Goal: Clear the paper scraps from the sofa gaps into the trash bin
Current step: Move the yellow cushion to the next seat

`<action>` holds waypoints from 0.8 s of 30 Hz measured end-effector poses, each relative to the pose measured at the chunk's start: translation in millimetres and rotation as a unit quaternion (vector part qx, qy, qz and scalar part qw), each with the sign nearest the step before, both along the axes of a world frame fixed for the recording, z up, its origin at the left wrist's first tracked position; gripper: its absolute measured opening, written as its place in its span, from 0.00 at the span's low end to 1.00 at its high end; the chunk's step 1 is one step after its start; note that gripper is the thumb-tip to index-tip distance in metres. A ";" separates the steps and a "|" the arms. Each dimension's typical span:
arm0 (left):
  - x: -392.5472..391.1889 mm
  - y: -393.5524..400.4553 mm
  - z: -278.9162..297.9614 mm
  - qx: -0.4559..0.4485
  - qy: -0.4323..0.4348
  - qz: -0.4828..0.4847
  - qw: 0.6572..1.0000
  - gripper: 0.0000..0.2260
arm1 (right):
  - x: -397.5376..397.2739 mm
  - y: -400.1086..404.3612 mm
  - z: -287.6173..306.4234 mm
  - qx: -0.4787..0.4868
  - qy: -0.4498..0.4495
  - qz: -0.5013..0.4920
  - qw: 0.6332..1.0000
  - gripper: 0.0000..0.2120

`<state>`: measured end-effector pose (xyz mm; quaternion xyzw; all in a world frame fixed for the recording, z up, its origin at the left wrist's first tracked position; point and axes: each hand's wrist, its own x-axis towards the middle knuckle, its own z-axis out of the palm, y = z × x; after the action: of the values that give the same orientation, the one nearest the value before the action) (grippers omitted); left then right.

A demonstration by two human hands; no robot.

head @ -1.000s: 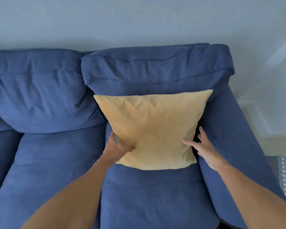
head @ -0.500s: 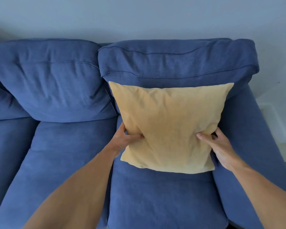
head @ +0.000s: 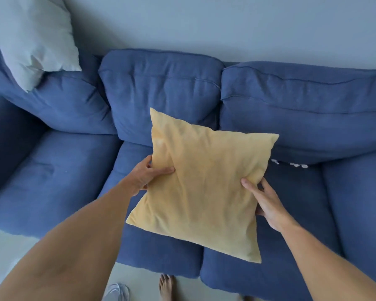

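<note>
Blocking sofa gap: held yellow pillow

Soft, cool, even daylight; faint shadows in the creases of the blue fabric sofa. Wide-angle bending at edges; my forearms blur slightly.

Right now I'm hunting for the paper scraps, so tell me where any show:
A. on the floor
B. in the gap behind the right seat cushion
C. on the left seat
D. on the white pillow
B: white paper scraps peek from the gap under the right back cushion, beside the lifted yellow pillow.
</note>
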<state>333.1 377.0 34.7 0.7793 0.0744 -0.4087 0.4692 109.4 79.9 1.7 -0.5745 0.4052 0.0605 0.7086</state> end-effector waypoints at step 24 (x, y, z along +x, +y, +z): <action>70.4 110.8 -71.6 0.244 -0.276 -0.034 0.929 0.30 | 100.9 138.9 -75.3 -0.030 0.079 -0.018 0.996 0.23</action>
<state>403.5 487.8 -36.9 0.9538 0.0127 -0.1627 0.2523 210.2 218.8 -73.6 -0.5812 0.4720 0.0804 0.6580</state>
